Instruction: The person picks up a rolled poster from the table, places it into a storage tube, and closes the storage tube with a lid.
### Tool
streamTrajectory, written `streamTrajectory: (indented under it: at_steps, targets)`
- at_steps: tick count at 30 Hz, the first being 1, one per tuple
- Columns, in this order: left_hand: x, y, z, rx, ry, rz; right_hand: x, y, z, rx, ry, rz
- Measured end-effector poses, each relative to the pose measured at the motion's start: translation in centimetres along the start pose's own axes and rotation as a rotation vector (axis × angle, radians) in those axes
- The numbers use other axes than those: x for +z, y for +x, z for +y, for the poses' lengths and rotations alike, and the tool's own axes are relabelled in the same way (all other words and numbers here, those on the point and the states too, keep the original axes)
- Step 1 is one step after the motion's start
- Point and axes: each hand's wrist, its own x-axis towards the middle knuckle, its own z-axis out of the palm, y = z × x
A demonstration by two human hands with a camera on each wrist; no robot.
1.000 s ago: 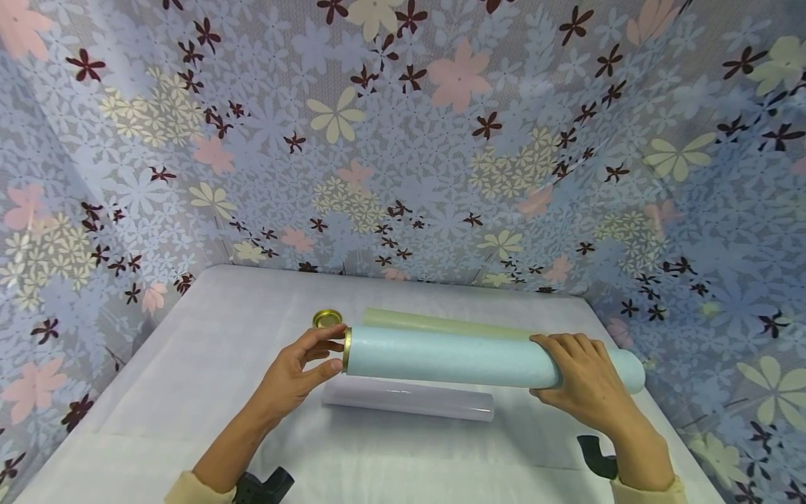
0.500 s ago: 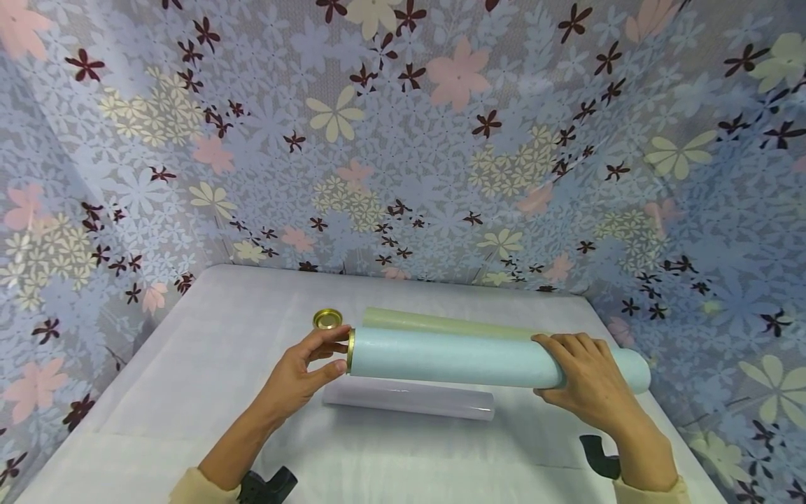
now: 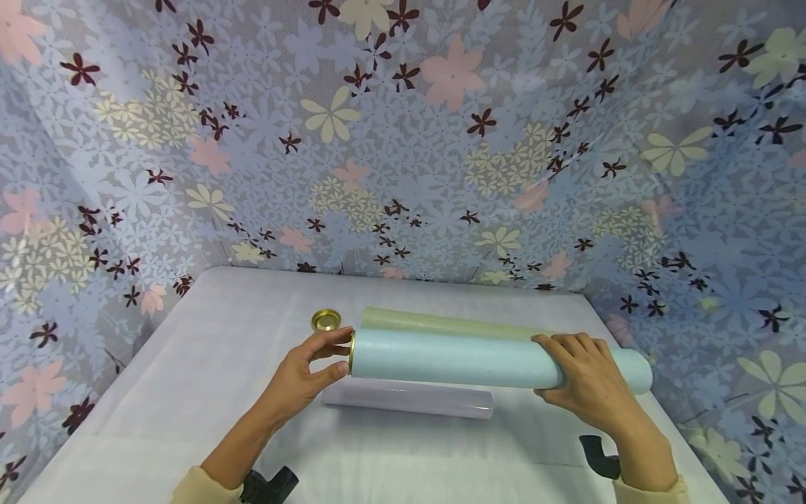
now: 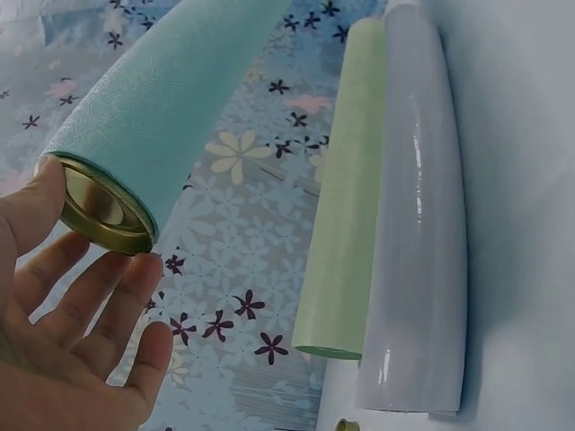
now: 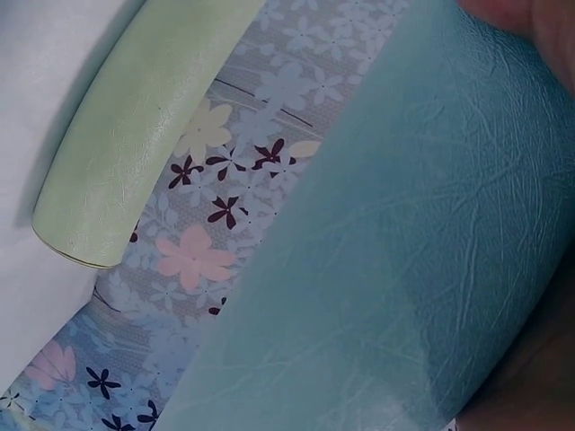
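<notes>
My right hand (image 3: 588,381) grips a long light-blue tube (image 3: 447,358) from above near its right end, holding it level over the table. At the tube's left end sits a gold metal lid (image 4: 101,208). My left hand (image 3: 299,381) pinches this lid by its rim, thumb on one side and fingertips on the other. Only a thin gold edge of the lid shows beyond the tube in the head view. The right wrist view shows the tube's creased surface (image 5: 386,224) close up, with just part of the hand at the upper right.
A second gold lid (image 3: 326,320) lies on the white-covered table (image 3: 220,336) behind my left hand. Behind the blue tube lies a pale green tube (image 3: 434,322). A shiny lavender roll (image 3: 409,401) lies in front. Floral cloth (image 3: 403,140) hangs around the table.
The gold band showing at the tube's left end has narrowed, with the lid now further into the tube. My left hand and the tube have shifted slightly right.
</notes>
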Motion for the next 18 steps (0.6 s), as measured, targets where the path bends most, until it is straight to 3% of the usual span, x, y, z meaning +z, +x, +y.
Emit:
streamTrajectory:
  at_steps: [18]
  targets:
    - [0.34,0.05,0.45,0.01,0.057,0.017,0.1,-0.42,-0.14,0.006,-0.006,0.012]
